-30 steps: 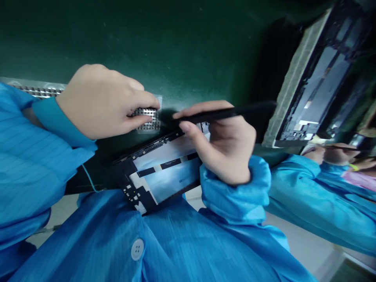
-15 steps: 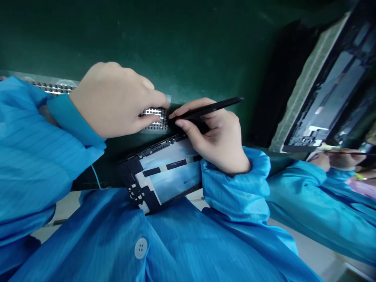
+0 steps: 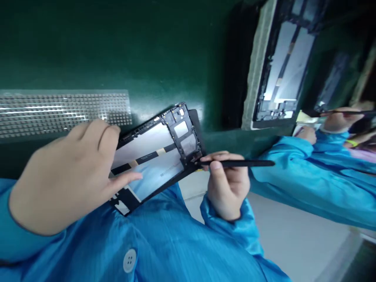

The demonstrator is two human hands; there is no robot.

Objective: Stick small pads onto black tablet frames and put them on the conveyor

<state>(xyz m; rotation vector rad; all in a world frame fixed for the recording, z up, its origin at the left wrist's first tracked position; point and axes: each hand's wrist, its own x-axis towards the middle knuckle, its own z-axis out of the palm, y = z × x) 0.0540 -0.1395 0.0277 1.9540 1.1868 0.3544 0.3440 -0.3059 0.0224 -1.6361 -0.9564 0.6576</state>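
An opened phone (image 3: 164,168) lies tilted near the table's front edge, its pale inner panel, dark strip and small parts facing up. My left hand (image 3: 64,176) is wrapped over its left end, with the thumb lying across the panel. Pinched in my right hand (image 3: 227,188) is a pair of black tweezers (image 3: 246,163). Their tip meets the phone's lower right corner; whether a small piece is between the points I cannot make out. Above my left hand lies a clear sheet of small grey square pads (image 3: 58,109), partly covered by the fingers.
At the right, another opened phone (image 3: 290,58) rests on a dark block with a pale foam edge (image 3: 258,66). Beyond it, a co-worker's hand (image 3: 340,120) holds a thin dark tool, and that person's blue sleeve (image 3: 293,164) reaches close to my right arm.
My left hand has left the pad sheet and now grips the phone. My right hand has brought the tweezers from the sheet down to the phone's corner. The camera view has shifted right.
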